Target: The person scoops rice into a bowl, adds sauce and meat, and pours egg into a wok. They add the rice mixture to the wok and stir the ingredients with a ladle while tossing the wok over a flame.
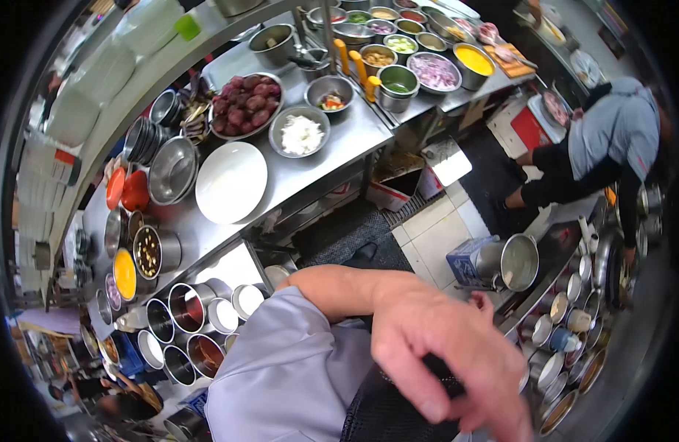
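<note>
My left hand [450, 353] is large and close to the camera at the bottom, its back toward me. The fingers are loosely bent, somewhat blurred, with the thumb apart from them, and I see nothing held. Its forearm comes out of a light grey sleeve [288, 361] and crosses in front of me. Beneath the hand is black mesh fabric [391, 405]. Behind the knuckles a few fingertips show, apparently of my right hand [482, 302]; the rest of it is hidden. Beyond them a metal stockpot [519, 264] stands near a blue-and-white box [468, 264].
A steel counter [317, 177] carries a white plate [231, 183], a bowl of dark red roots [247, 107] and a bowl of white pieces [300, 132]. Several pots [186, 307] stand lower left. At right, a person in grey [612, 132] leans over a cluttered cooking line.
</note>
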